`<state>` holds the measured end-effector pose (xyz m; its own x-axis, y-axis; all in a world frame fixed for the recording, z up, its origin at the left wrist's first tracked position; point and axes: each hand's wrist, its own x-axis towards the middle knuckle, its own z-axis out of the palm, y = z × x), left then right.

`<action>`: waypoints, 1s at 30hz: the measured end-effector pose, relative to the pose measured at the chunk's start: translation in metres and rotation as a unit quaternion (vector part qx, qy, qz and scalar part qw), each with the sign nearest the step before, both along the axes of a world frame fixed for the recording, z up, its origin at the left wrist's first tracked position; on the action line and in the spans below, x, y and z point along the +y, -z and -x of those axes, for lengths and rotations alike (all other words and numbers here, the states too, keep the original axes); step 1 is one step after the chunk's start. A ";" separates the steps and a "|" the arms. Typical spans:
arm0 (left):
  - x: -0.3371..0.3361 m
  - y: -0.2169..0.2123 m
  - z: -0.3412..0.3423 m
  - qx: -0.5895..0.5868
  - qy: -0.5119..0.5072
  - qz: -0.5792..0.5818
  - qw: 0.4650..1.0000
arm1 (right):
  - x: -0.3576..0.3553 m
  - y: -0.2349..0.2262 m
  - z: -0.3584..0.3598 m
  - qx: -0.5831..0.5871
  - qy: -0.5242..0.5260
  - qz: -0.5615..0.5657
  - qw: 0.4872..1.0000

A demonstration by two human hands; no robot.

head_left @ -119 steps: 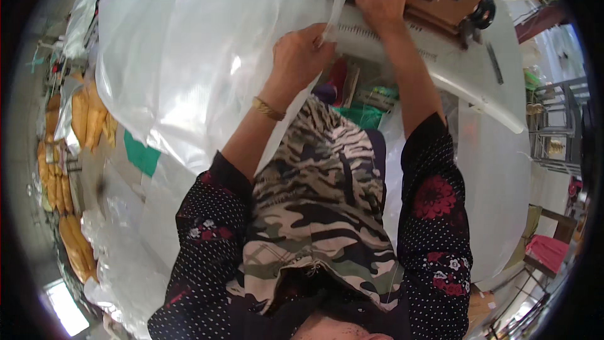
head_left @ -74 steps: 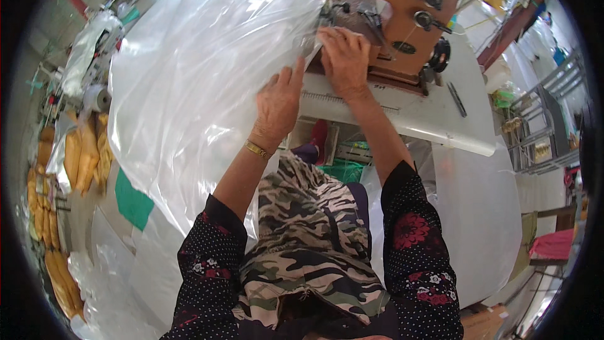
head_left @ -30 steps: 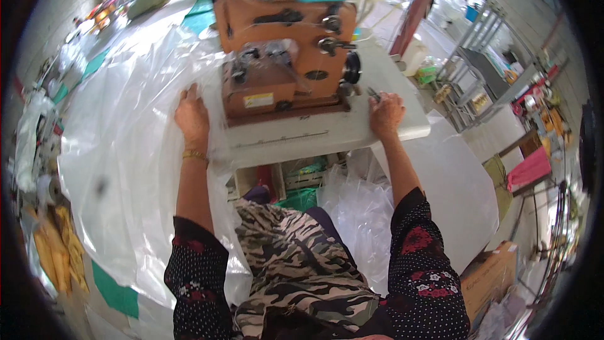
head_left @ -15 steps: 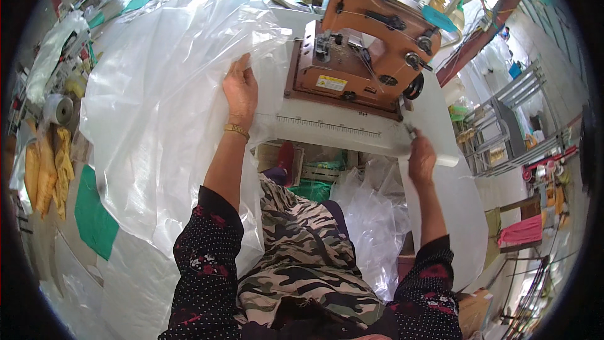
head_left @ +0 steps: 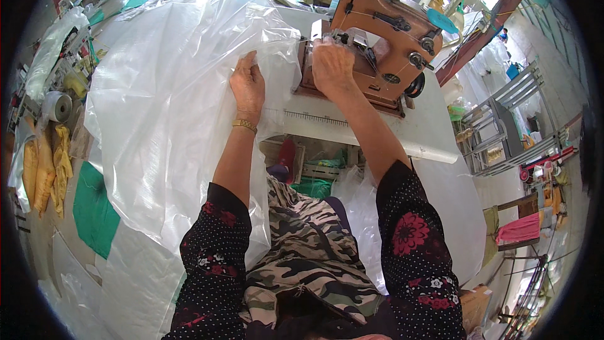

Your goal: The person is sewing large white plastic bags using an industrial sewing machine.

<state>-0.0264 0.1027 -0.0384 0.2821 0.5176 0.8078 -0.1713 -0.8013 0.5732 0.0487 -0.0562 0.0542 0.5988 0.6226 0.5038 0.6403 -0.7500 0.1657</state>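
Note:
A large translucent plastic sheet (head_left: 170, 94) spreads in folds over the left of the white work table and hangs toward my lap. My left hand (head_left: 248, 88) is closed on a fold of it, beside the sewing machine. The brown sewing machine (head_left: 377, 31) stands at the back right, with thread running along its arm. At the left end of its raised bed, close to the needle area, is my right hand (head_left: 333, 66). Its fingers are bent and together, and their tips are hidden, so what they hold does not show.
A printed ruler scale (head_left: 314, 117) runs along the table in front of the machine. Crumpled clear plastic (head_left: 358, 214) lies below the table edge. Yellow bags (head_left: 47, 164) and a roll (head_left: 60, 107) are at far left. A grey metal rack (head_left: 503, 126) stands at right.
My right hand has moved from the machine's front right corner, where it held a small blurred object, left and away to the needle area. My left hand has shifted slightly right with the plastic.

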 end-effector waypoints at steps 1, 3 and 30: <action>-0.002 -0.001 0.001 0.003 0.006 0.011 1.000 | 0.006 -0.001 -0.005 0.000 -0.001 -0.001 1.000; 0.000 0.001 0.001 0.006 0.012 0.022 1.000 | 0.015 -0.002 -0.011 0.026 0.005 0.016 1.000; 0.005 0.003 0.002 0.019 -0.028 0.012 0.999 | -0.160 0.037 0.037 -0.007 0.006 -0.304 0.953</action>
